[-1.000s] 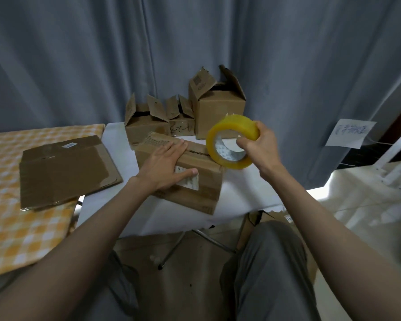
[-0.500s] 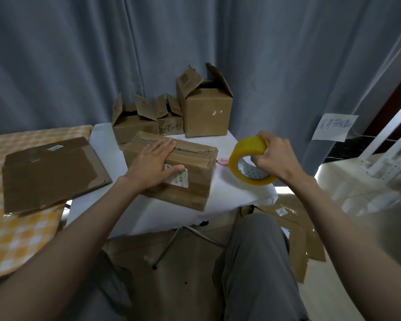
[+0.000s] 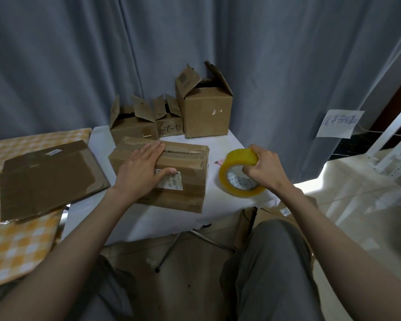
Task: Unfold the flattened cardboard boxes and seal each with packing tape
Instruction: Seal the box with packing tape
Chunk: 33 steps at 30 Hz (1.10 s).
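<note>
The right hand (image 3: 263, 169) grips the tape roll (image 3: 240, 173), fingers curled over its top edge and thumb through the core. A second ago it held the roll up over the box; now the roll has dropped to the white table (image 3: 218, 200), right of the box and apart from it. No strip can be seen running from roll to box, so that seam is probably finished and the roll is being set aside.

The left hand (image 3: 140, 169) lies flat and spread on the closed box (image 3: 183, 179), thumb on a white printed label (image 3: 174, 181) too small to read. Glossy tape runs along the top seam.

To the left a flattened box (image 3: 46, 174) waits on the checked cloth (image 3: 16, 246), likely next.

Farther back stand three boxes with flaps up; the middle box (image 3: 170, 128) bears handwriting I cannot make out. A paper note (image 3: 338, 122) on the right curtain is also illegible.
</note>
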Each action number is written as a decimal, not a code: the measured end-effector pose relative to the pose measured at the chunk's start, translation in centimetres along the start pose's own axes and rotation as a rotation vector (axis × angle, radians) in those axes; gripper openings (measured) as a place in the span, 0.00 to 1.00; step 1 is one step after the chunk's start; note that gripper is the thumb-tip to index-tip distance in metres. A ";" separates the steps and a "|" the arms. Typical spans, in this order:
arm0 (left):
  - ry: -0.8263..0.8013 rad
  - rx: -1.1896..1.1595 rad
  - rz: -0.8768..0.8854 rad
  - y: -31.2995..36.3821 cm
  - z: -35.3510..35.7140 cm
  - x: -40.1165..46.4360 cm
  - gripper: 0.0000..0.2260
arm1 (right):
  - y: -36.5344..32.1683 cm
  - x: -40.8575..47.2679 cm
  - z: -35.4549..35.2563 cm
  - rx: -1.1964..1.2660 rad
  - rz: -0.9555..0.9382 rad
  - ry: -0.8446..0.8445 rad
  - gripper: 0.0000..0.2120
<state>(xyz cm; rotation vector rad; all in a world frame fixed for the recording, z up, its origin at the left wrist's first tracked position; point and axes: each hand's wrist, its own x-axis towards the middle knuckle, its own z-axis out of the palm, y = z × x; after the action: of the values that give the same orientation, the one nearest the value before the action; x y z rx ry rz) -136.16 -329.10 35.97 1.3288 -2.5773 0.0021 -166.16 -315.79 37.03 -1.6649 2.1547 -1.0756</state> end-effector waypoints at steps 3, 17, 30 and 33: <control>0.001 0.017 -0.064 -0.5 -0.6 -0.2 0.41 | -0.9 1.3 0.1 -0.005 -0.043 -0.014 0.19; -0.097 0.030 -0.138 -0.2 -1.5 2.0 0.42 | 2.1 5.2 4.8 0.098 -0.015 -0.124 0.18; -0.147 -0.037 -0.058 3.8 1.3 5.3 0.33 | 6.0 8.7 3.1 0.287 0.156 -0.165 0.14; -0.138 -0.034 -0.056 3.9 1.4 5.4 0.33 | 7.2 10.6 4.5 0.062 0.035 -0.321 0.10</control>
<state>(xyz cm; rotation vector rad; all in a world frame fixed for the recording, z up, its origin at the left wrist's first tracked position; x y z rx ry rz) -142.56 -331.28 36.20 1.4347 -2.6383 -0.1476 -172.59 -326.51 31.85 -1.6371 1.9187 -0.7930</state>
